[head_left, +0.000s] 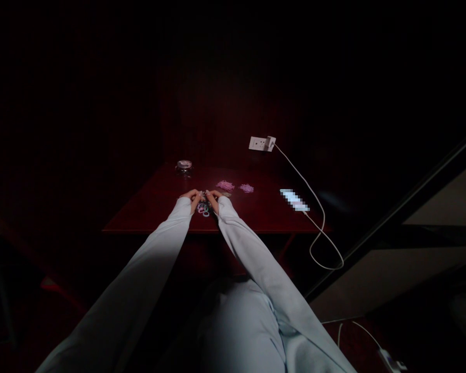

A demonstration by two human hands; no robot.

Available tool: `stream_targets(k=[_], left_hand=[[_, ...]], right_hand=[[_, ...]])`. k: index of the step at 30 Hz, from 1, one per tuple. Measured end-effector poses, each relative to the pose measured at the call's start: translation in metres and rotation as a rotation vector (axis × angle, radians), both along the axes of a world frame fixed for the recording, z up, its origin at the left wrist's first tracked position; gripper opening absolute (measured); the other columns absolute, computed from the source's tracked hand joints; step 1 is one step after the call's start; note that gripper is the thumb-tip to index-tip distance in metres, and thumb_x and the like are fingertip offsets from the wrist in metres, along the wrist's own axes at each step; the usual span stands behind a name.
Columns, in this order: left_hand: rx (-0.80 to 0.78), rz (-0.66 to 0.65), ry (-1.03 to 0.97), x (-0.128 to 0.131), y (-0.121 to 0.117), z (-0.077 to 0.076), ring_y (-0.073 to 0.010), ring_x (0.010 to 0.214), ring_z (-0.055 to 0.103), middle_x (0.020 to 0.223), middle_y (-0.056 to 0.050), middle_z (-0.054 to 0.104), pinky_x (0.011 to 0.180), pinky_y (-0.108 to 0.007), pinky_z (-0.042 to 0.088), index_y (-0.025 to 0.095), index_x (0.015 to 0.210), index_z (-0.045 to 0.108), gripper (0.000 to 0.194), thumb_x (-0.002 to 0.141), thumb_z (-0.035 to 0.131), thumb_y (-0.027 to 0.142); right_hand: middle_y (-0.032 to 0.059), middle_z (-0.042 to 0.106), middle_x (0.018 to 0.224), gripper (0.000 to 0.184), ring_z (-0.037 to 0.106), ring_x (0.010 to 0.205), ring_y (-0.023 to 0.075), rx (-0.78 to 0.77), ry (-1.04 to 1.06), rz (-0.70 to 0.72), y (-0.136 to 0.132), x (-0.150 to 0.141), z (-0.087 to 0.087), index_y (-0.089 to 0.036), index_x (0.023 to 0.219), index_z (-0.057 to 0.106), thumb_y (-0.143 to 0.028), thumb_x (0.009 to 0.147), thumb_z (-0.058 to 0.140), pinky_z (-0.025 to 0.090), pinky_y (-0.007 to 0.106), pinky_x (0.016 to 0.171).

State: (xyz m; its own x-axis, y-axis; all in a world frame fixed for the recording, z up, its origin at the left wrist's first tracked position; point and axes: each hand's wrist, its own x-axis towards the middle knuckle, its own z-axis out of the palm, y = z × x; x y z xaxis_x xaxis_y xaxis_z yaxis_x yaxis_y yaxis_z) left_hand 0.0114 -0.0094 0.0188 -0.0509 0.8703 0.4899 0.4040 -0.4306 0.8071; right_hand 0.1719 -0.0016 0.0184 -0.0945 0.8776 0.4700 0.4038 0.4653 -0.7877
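Note:
My left hand (193, 196) and my right hand (214, 198) meet over the near half of a dark red table (140, 215), fingertips pinched close together. Between them is something small and pale, too tiny to make out. Just below the fingers lies a loose heap of coloured elastic hair ties (204, 209), partly hidden by the hands. Beyond my right hand sit a pink pile of small bands (226, 185) and a purple pile of small bands (247, 188). A dull, pale pile (226, 194) shows beside my right fingers.
A clear jar with a lid (184, 167) stands at the table's back left. Toward the right edge lies a lit phone (294, 200), its white cable (323, 212) hanging past the edge and running up to a wall socket (258, 143). The surroundings are very dark.

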Motion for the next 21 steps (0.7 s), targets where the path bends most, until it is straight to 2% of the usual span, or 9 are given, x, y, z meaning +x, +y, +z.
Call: stream_targets(k=[4,9,15,21], left_hand=[[-0.003,0.015,0.008,-0.002,-0.001,0.0,-0.0142,0.056,0.048,0.057,0.003,0.054,0.055,-0.024,0.037,0.022,0.072,0.06,0.027,0.088,0.058,0.044],[0.02,0.064,-0.027,-0.002,0.001,-0.001,-0.0132,0.052,0.046,0.054,0.004,0.05,0.053,-0.024,0.034,0.022,0.071,0.059,0.031,0.09,0.058,0.047],[0.054,0.076,-0.052,0.0,0.002,-0.004,-0.012,0.05,0.045,0.054,0.003,0.052,0.051,-0.023,0.034,0.021,0.069,0.06,0.036,0.09,0.06,0.05],[0.048,0.075,-0.053,-0.002,0.007,-0.008,-0.0124,0.051,0.046,0.056,0.003,0.051,0.051,-0.023,0.035,0.021,0.071,0.062,0.033,0.089,0.061,0.048]], right_hand=[[-0.0015,0.069,0.075,0.046,0.057,0.062,0.0131,-0.037,0.035,0.059,-0.01,-0.001,0.006,-0.024,0.088,0.071,-0.069,0.09,0.066,0.045,0.025,0.059],[-0.0033,0.065,0.076,0.046,0.051,0.059,0.0102,-0.067,0.102,0.111,-0.011,-0.002,0.007,-0.023,0.084,0.064,-0.067,0.079,0.078,0.039,0.023,0.056],[-0.003,0.058,0.071,0.045,0.041,0.058,0.0102,0.026,0.172,0.135,0.002,-0.003,-0.006,-0.023,0.079,0.063,-0.066,0.082,0.074,0.032,0.023,0.055],[-0.0028,0.058,0.073,0.05,0.041,0.057,0.0098,0.008,0.196,0.146,0.004,-0.005,-0.008,-0.023,0.085,0.066,-0.072,0.078,0.075,0.03,0.024,0.054]])
